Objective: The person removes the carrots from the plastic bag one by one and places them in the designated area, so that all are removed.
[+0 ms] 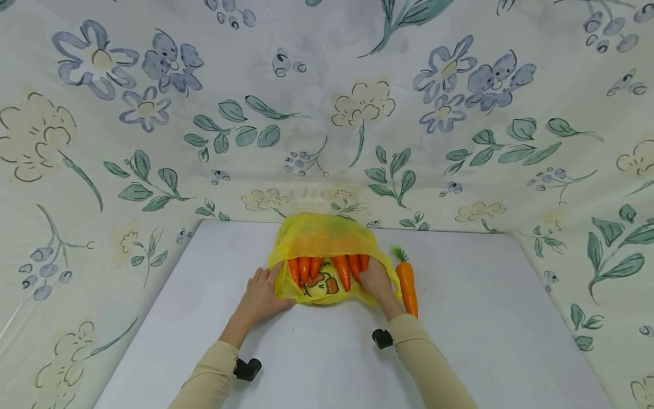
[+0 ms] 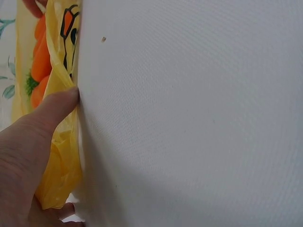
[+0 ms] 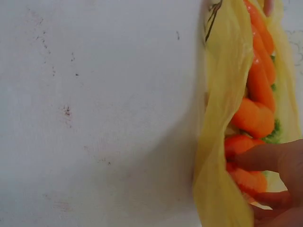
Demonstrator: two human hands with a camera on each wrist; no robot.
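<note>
A yellow translucent bag (image 1: 332,241) with a drawing on its inner side lies mouth toward me, and several orange carrots (image 1: 341,271) show in its opening. My left hand (image 1: 261,295) holds the bag's left edge; in the left wrist view the thumb (image 2: 61,105) presses at the rim, with yellow film between it and the fingers. My right hand (image 1: 377,279) reaches into the right side of the mouth and grips a carrot (image 3: 248,179) there, its fingertips partly hidden among the others. Green tops (image 3: 273,132) show behind the carrots.
One loose carrot (image 1: 407,287) with a green top lies on the white table (image 1: 475,318), just right of the bag and beside the right wrist. A floral sheet (image 1: 327,113) rises behind the table's back edge and along both sides.
</note>
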